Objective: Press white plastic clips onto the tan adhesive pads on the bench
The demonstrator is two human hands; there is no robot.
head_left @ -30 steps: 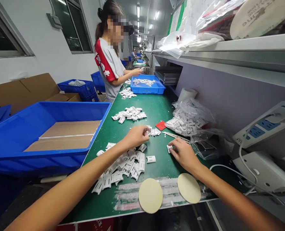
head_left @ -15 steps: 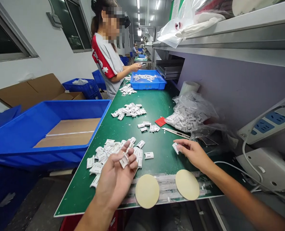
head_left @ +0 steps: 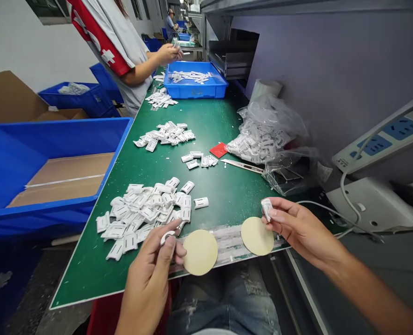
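Note:
My left hand (head_left: 152, 267) pinches a small white curved plastic piece (head_left: 167, 237) between thumb and fingers, above the table's near edge. Another such white plastic piece (head_left: 266, 209) is held in my right hand (head_left: 292, 228), its thumb across the lower part. Beyond my left hand spreads a heap of like white slotted pieces (head_left: 142, 209), with a single piece (head_left: 201, 203) lying to its right. Two cream round discs (head_left: 200, 253) rest along the front edge; the right-hand disc (head_left: 257, 236) is close to my right fingertips.
Further back on the green table (head_left: 223, 197) are smaller piles (head_left: 169, 134), a red square (head_left: 218, 150), a utility knife (head_left: 243, 166) and a clear bag of white parts (head_left: 255, 139). A blue tray (head_left: 196, 90) stands near a co-worker (head_left: 123, 56). A big blue bin (head_left: 114, 165) adjoins the left edge.
My left hand has turned from palm up to a pinch on its piece. My right hand has moved nearer the front edge with its piece. The view has tilted down.

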